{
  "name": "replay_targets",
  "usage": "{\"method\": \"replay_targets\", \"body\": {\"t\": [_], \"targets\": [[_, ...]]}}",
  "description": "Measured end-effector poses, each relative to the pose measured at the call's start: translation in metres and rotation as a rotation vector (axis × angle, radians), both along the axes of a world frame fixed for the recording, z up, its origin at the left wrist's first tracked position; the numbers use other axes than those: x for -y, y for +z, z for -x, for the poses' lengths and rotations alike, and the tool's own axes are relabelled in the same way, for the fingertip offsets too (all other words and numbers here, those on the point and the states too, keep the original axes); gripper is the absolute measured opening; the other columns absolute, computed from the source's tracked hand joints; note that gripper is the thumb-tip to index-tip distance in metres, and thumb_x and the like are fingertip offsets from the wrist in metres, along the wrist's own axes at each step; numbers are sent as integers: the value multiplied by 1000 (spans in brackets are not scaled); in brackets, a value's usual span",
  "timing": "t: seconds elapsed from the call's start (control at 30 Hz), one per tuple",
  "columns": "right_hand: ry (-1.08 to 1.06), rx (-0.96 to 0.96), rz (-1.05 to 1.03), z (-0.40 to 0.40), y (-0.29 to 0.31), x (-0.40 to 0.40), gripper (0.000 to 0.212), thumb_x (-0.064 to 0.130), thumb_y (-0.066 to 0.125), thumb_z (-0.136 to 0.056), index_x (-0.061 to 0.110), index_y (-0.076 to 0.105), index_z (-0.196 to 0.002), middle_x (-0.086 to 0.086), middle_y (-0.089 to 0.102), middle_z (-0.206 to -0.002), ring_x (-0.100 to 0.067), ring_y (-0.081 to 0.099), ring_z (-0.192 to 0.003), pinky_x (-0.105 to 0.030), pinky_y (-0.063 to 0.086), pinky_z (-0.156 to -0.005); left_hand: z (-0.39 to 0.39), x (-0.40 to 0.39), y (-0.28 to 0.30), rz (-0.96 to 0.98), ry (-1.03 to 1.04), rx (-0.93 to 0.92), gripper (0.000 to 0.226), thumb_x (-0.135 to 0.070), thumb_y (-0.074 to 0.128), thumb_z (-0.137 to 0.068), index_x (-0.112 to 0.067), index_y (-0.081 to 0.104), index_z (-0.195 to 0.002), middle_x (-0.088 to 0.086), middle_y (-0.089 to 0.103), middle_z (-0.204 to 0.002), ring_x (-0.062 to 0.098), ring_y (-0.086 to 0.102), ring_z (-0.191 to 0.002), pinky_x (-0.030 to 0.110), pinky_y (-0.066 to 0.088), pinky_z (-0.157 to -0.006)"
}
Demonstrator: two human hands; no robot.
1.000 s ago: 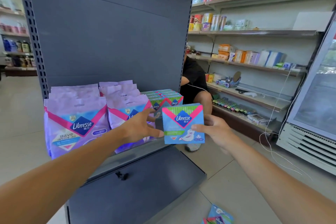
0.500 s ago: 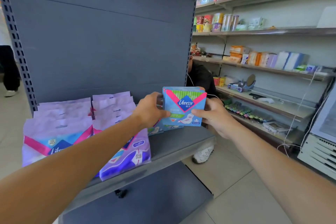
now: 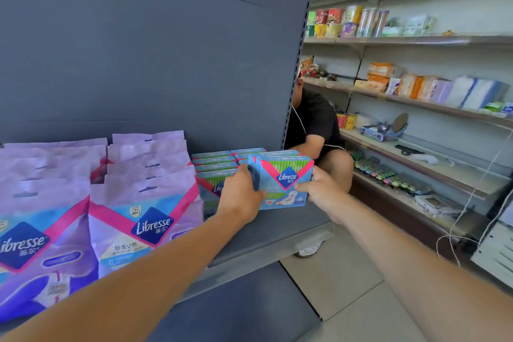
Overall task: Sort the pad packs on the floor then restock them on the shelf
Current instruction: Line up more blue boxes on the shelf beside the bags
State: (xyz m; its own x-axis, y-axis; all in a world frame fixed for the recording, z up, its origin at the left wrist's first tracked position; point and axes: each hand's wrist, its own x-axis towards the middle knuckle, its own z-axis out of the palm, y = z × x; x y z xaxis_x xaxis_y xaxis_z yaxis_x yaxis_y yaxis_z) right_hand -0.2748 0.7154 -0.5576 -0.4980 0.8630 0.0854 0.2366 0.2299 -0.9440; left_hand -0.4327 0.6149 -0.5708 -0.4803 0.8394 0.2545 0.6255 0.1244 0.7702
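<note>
A small blue Libresse pad pack (image 3: 283, 183) with a pink and green top stands on the grey shelf (image 3: 272, 233), at the front of the right-hand row of like packs (image 3: 213, 164). My left hand (image 3: 241, 197) grips its left side and my right hand (image 3: 322, 191) grips its right side. Two rows of large purple Libresse packs (image 3: 144, 219) fill the left part of the shelf.
A person in a black shirt (image 3: 313, 125) crouches just behind the shelf's right post. Wall shelves (image 3: 416, 97) with goods run along the right. A lower grey shelf (image 3: 244, 311) juts out below, with tiled floor (image 3: 341, 280) to its right.
Both hands carried the blue pack forward and down onto the shelf, against the row of small packs. The view moved closer to the shelf.
</note>
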Motion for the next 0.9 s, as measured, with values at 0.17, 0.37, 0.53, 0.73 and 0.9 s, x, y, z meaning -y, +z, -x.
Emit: {"method": "replay_targets", "body": {"t": [0.17,0.37,0.53,0.73,0.9], "targets": [[13,20,39,11,-39,-28,42,-7,61,-81,28,62,-103,6,73,-104,-11,69,-94,-34,54,-87,-5,-24,-42,41,69,-41,46,-10,70,-81,-5,49,-121,14,61,-123,33,57,-113,41,47,-93],[-43,35,40,24,-70,-42,44,-8,62,-82,21,59,-115,1,71,-108,-16,66,-102,-34,53,-89,-3,-39,-70,78,113,-65,39,-6,64,-84,-5,49,-120,14,60,-122,32,55,-113,39,46,-92],[-42,55,5,33,-82,-48,45,-4,63,-88,25,52,-121,-2,65,-123,-17,60,-113,-37,49,-98,-1,-44,-77,36,130,-72,41,-6,60,-89,-4,46,-128,12,47,-132,27,44,-124,32,36,-101],[-83,91,-33,34,-82,-46,36,-1,62,-91,19,50,-119,1,62,-114,-14,57,-105,-26,44,-82,0,-42,-73,51,113,-75,40,-8,60,-91,-4,46,-128,11,44,-134,25,42,-125,30,34,-103],[-196,268,-114,22,-79,-32,31,15,61,-94,15,47,-122,-6,59,-131,-21,57,-116,-34,46,-95,-7,-27,-65,59,101,-98,40,-6,58,-91,-2,43,-128,14,40,-134,28,45,-122,33,36,-102]]}}
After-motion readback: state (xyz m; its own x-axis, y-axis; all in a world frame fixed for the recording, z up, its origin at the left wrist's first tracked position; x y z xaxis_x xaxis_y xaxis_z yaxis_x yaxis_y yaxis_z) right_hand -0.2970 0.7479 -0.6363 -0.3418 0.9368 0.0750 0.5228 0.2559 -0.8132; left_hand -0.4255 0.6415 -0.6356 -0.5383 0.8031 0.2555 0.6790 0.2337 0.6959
